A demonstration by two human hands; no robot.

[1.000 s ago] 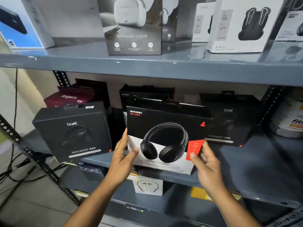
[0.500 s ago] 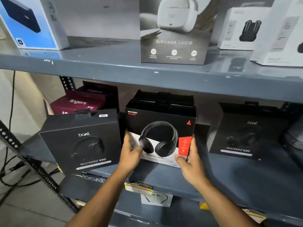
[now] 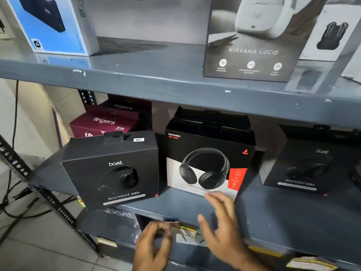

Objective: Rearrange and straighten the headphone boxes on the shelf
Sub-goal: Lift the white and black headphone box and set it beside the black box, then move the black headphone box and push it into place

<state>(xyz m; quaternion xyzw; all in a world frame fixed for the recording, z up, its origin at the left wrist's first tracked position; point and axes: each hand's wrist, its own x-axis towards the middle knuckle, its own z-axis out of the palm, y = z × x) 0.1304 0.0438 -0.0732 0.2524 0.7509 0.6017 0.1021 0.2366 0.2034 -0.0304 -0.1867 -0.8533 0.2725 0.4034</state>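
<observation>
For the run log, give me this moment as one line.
Rockerz 551 ANC box: upright on middle shelf | left hand: off box, empty | right hand: open, off box | left Rockerz 430 box: overhangs edge

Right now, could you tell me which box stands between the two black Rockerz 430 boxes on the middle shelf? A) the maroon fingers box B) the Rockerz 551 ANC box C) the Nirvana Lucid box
B: the Rockerz 551 ANC box stands upright between the left Rockerz 430 box and the right Rockerz 430 box.
</observation>
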